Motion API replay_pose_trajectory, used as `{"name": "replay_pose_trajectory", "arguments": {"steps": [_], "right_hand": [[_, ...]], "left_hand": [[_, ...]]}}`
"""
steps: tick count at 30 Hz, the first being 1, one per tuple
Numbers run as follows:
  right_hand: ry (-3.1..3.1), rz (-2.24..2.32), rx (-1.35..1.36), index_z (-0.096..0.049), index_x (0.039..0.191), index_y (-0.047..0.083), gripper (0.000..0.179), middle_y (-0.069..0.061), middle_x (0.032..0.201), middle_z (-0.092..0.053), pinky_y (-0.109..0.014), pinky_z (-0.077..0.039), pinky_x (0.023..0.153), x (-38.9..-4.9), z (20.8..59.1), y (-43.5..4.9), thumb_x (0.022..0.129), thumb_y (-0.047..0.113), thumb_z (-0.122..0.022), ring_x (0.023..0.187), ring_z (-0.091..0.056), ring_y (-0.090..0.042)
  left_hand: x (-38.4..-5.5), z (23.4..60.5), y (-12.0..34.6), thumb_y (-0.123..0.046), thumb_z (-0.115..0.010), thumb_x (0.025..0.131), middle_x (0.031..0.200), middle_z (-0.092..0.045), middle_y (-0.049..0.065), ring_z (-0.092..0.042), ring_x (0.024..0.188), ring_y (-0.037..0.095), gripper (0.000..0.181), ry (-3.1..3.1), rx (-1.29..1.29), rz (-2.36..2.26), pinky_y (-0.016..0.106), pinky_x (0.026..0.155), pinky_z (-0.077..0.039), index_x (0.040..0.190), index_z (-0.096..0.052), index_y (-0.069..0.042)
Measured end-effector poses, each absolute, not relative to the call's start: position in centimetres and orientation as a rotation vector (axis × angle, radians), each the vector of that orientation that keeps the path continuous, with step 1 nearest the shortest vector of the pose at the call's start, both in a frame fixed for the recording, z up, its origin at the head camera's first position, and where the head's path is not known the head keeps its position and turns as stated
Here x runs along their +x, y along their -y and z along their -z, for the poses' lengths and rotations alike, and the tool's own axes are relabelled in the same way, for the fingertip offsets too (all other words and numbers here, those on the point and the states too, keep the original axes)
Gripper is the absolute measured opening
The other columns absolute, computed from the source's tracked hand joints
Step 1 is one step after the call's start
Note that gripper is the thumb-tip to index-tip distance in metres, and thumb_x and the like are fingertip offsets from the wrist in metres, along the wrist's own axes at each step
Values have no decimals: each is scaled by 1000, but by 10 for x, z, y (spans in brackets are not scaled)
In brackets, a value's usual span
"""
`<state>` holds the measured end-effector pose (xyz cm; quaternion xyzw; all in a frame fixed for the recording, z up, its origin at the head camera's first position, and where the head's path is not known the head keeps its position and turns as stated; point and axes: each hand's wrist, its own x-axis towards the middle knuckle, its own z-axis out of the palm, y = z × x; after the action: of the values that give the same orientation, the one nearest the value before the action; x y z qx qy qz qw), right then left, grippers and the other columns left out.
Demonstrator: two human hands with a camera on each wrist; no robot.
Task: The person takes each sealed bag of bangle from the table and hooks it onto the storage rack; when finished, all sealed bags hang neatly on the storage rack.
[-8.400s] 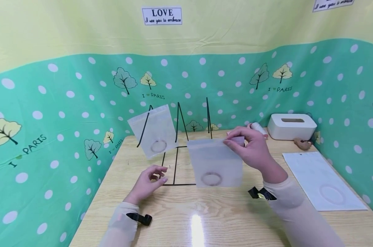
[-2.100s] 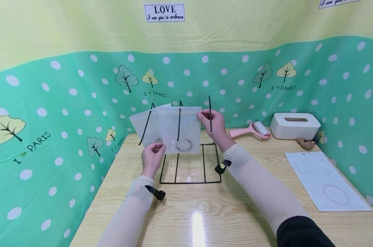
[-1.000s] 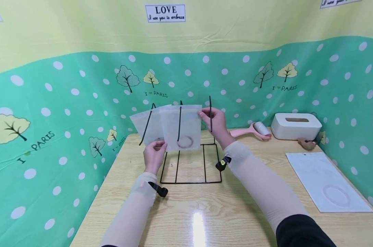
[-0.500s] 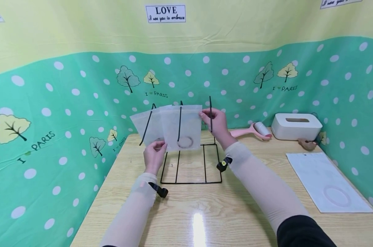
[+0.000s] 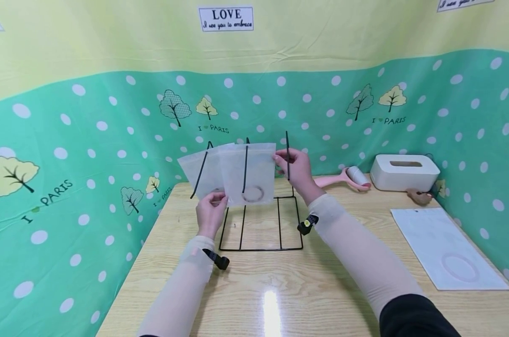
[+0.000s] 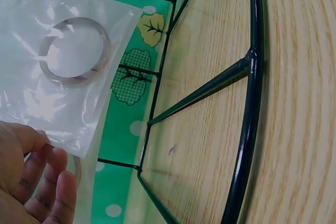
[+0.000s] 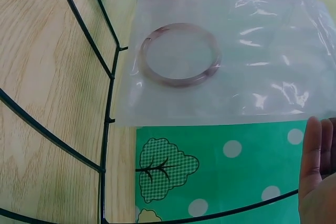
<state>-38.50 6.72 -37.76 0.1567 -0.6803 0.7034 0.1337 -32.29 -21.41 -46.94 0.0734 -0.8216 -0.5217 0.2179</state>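
A translucent plastic bag (image 5: pixel 262 173) with a banded bangle (image 7: pixel 181 82) inside stands upright on the black wire rack (image 5: pixel 260 250), behind the front rod of the middle upright. My left hand (image 5: pixel 210 213) pinches its lower left corner between thumb and fingers. At the bag's upper right edge, my right hand (image 5: pixel 299 171) pinches with thumb and index finger, reaching behind the rack's right upright (image 5: pixel 287 150). A second bag (image 5: pixel 212 171) leans tilted in the left upright, partly overlapped by the first. The left hand covers most of its lower part.
On the right of the wooden table (image 5: pixel 237 299) lies a white sheet-like packet (image 5: pixel 435 238) with a larger ring in it. Farther back are a pink lint roller (image 5: pixel 340 179), a white tissue box (image 5: pixel 404 173) and a small brown object (image 5: pixel 419 197).
From right of centre, the right hand has brought the bag to the middle upright. My left hand has risen and taken its lower left corner. Over the last second both hands stay nearly still.
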Motion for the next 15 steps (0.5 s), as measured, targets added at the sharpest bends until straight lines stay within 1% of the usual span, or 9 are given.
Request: {"name": "replay_pose_trajectory", "arguments": {"steps": [5, 7, 13, 15], "right_hand": [[1974, -2046, 459, -76, 112, 3, 22, -13, 101, -71, -33, -61, 66, -387, 379, -69, 99, 21, -77, 101, -63, -51], [1981, -2047, 454, -76, 112, 4, 22, -13, 102, -71, -34, -62, 67, -387, 379, -69, 98, 21, -77, 101, -64, -49], [2027, -2047, 381, -76, 111, 8, 22, -13, 104, -70, -40, -63, 72, -386, 379, -73, 97, 25, -79, 95, -68, -36], [2036, -2045, 359, -76, 111, 9, 22, -12, 103, -70, -39, -62, 73, -386, 379, -75, 96, 26, -79, 94, -68, -33]], "left_hand": [[-323, 469, 214, -21, -80, 94, 96, -75, 0, -70, 83, 19, 9, 2273, 192, 1434, 38, 72, -57, 103, -80, -17], [-323, 469, 213, -21, -80, 94, 97, -76, 0, -70, 83, 19, 10, 2278, 195, 1431, 37, 72, -57, 103, -80, -17], [-322, 469, 214, -22, -80, 95, 101, -76, 0, -71, 85, 19, 11, 2282, 209, 1447, 34, 70, -57, 105, -80, -17], [-321, 469, 213, -22, -80, 95, 102, -76, 1, -71, 85, 20, 12, 2273, 202, 1461, 34, 70, -58, 105, -80, -16]]}}
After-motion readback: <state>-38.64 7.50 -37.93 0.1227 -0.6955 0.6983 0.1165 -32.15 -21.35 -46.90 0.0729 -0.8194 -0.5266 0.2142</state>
